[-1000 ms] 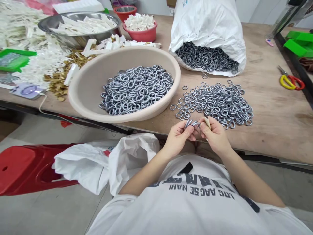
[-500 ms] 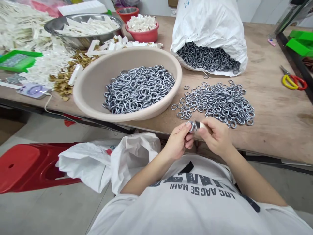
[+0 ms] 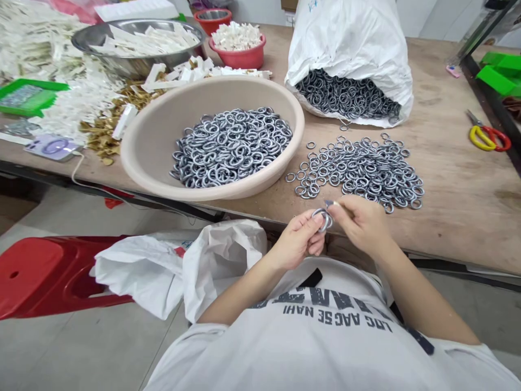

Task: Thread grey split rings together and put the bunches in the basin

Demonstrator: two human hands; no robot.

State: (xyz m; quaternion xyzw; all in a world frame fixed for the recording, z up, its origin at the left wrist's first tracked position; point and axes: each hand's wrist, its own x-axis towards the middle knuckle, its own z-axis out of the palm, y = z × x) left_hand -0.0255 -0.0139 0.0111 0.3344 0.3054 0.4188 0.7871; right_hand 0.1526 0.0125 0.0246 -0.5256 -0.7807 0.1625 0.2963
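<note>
My left hand (image 3: pixel 300 239) is closed, pinching a few grey rings (image 3: pixel 324 221) between thumb and fingers just off the table's front edge. Close beside it, my right hand (image 3: pixel 363 224) is closed on a small dark-tipped tool (image 3: pixel 329 203). Its tip points toward the rings, and most of it is hidden in the fingers, so its exact kind cannot be told. A loose pile of grey rings (image 3: pixel 370 168) lies on the table beyond my right hand. Many more rings (image 3: pixel 236 146) fill the beige basin (image 3: pixel 163 117) to the left.
A white sack (image 3: pixel 350 38) spilling rings stands behind the pile. Scissors (image 3: pixel 486 133) lie at the right. White strips sit in a steel bowl (image 3: pixel 134 68), near a red bowl (image 3: pixel 240 57). A red stool (image 3: pixel 32 271) and another white sack (image 3: pixel 223 260) are below the edge.
The rings in my left hand have turned and sit slightly lower, facing the camera more. The tool tip has drawn back a little above them.
</note>
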